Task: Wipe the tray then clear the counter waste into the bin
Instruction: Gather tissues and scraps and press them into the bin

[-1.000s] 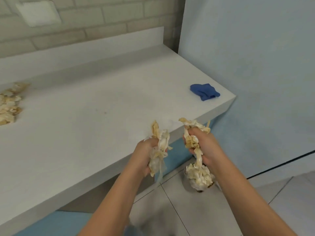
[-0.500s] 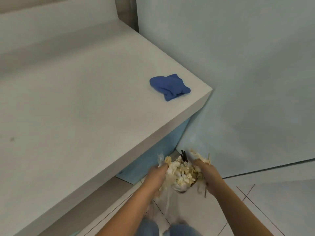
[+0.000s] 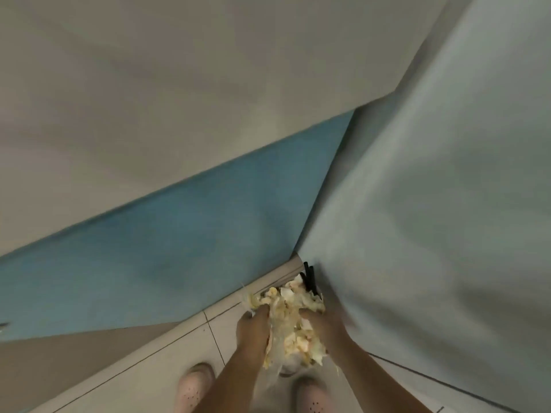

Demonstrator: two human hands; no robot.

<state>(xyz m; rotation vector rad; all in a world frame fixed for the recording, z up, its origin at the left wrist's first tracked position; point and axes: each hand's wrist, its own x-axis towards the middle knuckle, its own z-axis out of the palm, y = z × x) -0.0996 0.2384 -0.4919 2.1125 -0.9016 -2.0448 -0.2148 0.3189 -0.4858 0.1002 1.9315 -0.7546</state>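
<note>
The waste (image 3: pixel 290 320), a loose clump of pale yellow and white scraps with thin filmy strands trailing off it, is hanging low over the tiled floor (image 3: pixel 143 371). It is sitting just in front of the corner where the blue cabinet front (image 3: pixel 179 239) is meeting the pale side panel (image 3: pixel 432 204).

Both hands are clamping it between them. The left hand (image 3: pixel 253 329) is gripping the left side of the clump, with its fingers curling into the scraps. The right hand (image 3: pixel 325 326) is gripping the right side in the same way, so the two hands are sitting close together with only the waste between them. Scraps are bulging out above and below the knuckles.

A pale rounded shape (image 3: pixel 287 368) is showing directly beneath the clump (too blurred to say what it is). Two short black sticks (image 3: pixel 309 278) are poking up at the far edge of the waste, against the side panel.

Both forearms are reaching down from the lower edge of the view. A pair of pale perforated shoes, the left shoe (image 3: pixel 192 386) and the right shoe (image 3: pixel 313 394), is standing on the tiles either side of them. The grey counter (image 3: pixel 179 84) is filling the upper part of the view above the cabinet front.
</note>
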